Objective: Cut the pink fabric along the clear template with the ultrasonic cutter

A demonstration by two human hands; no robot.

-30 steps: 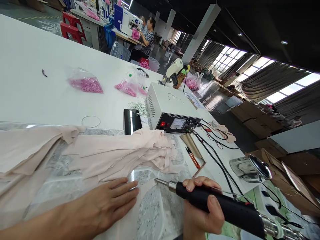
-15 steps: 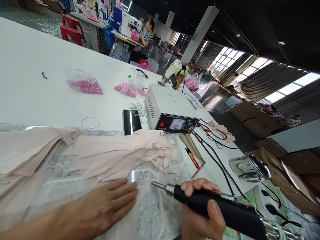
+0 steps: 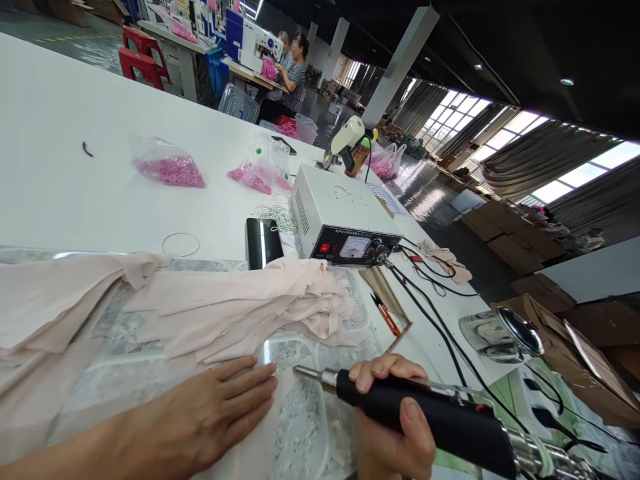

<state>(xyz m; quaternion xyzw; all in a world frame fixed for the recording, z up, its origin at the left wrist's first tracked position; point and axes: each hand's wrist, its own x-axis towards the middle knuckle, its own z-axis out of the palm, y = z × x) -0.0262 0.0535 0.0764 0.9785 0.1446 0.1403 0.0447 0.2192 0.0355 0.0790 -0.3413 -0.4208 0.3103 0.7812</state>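
Observation:
My left hand (image 3: 205, 407) lies flat, fingers stretched out, on a thin pale pink fabric piece (image 3: 257, 453) over a grey marbled mat (image 3: 300, 427). My right hand (image 3: 395, 433) is wrapped round the black handle of an ultrasonic cutter (image 3: 450, 417), its metal tip pointing left at the fabric's edge, just right of my left fingertips. Whether the tip touches the cloth I cannot tell. Beyond my hands lies a heap of pale pink fabric strips (image 3: 240, 293). More pink fabric (image 3: 60, 293) is spread at the left.
A control box (image 3: 345, 207) with a lit red switch stands behind, its cables (image 3: 430, 313) running right. Near it lie a phone (image 3: 263, 243), orange thread snips (image 3: 387, 317) and bags of pink pieces (image 3: 173, 167). A glass jar (image 3: 495, 333) stands right. People sit at a sewing machine (image 3: 253, 43).
My right hand has moved slightly left with the ultrasonic cutter, bringing its tip nearer my left fingers. My left hand has stayed in place.

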